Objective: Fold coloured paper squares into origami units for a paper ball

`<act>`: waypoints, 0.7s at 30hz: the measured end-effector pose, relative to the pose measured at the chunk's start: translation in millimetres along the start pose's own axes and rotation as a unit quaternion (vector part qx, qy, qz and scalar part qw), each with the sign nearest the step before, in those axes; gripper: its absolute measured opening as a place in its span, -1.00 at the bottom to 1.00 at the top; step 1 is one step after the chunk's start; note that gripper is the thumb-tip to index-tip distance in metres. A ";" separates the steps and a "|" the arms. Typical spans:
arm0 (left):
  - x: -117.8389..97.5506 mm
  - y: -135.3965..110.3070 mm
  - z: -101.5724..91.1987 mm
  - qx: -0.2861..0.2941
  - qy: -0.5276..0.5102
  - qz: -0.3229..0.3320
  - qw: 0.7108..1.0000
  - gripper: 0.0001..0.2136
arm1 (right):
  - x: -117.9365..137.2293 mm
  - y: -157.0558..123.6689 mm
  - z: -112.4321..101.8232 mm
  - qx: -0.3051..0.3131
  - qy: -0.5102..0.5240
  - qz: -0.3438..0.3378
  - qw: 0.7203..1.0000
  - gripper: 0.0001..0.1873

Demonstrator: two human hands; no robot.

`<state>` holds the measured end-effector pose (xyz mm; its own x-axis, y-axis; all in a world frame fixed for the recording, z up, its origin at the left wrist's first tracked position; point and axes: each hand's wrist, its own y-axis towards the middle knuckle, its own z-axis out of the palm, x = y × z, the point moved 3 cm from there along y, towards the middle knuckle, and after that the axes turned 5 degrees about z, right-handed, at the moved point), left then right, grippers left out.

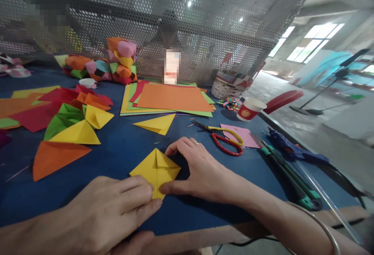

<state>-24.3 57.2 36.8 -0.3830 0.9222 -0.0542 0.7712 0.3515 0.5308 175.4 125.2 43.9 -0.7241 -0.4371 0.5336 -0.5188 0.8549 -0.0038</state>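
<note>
A folded yellow paper piece [156, 169] lies on the blue table near the front edge. My left hand [113, 208] pinches its lower corner between thumb and fingers. My right hand [198, 173] rests on its right side, thumb along the lower right edge and fingers curled at the upper right corner. A ring shows on one right finger and a thin bangle [318, 224] circles my right wrist.
Folded yellow, green and orange triangles [76, 130] lie at the left. A stack of coloured sheets [172, 99] sits behind, with another yellow triangle [156, 124]. Scissors [224, 138], a pink sheet [245, 136], a paper cup [249, 108], a glue gun [292, 149] and a cutter [292, 177] lie at the right. A perforated metal screen stands at the back.
</note>
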 end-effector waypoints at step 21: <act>44.3 2.5 13.3 0.020 -0.023 -0.035 0.999 -0.66 | -2.7 2.5 -3.7 0.006 0.006 -0.052 0.999 -0.69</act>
<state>-32.6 101.1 24.4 -0.4139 0.9010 -0.1298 0.7633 0.4212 0.4899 177.8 129.5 45.6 -0.6605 -0.5199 0.5417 -0.5960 0.8018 0.0428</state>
